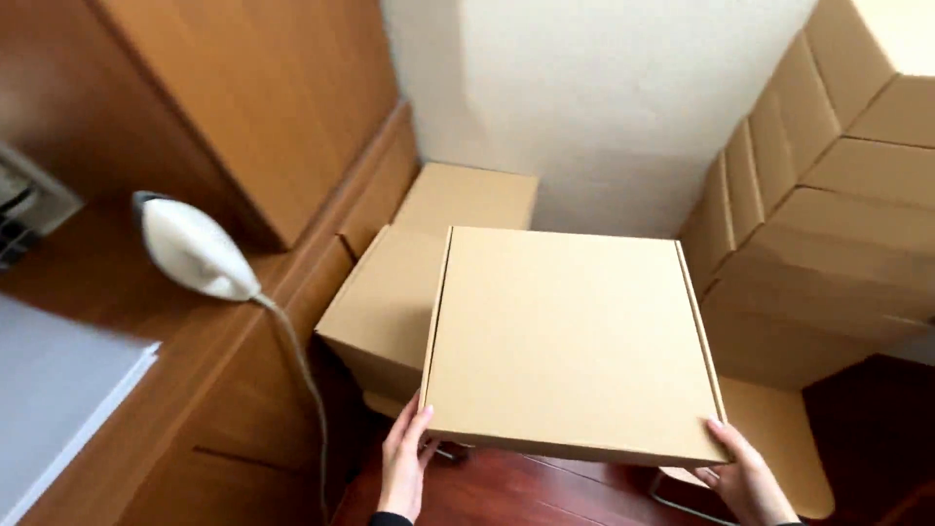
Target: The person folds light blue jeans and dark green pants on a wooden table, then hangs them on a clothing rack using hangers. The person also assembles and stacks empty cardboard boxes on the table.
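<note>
You held a flat, square cardboard box (573,341) out in front of you, above the dark wooden floor (506,492), with its lid closed and its top face level. Your left hand (404,463) clasped the near left corner, fingers pressed flat up the side wall; your right hand (745,472) cupped the near right corner, with at least one finger on the top edge. Both hands were closed on the box, one at each near corner.

It looked like corrugated board: stiff enough to keep its shape, and likely light, since you carried it from one edge alone without the far side sagging. The surface was matt and probably not slippery, yet the thin walls could dent under a hard pinch. A hold under the base or at opposite sides would have served better than the corners.

Just behind it a second similar box (385,302) sat on another carton (467,195), and a tall stack of boxes (828,195) rose at the right. A white iron (195,248) lay on the wooden tabletop (107,282) to your left.
</note>
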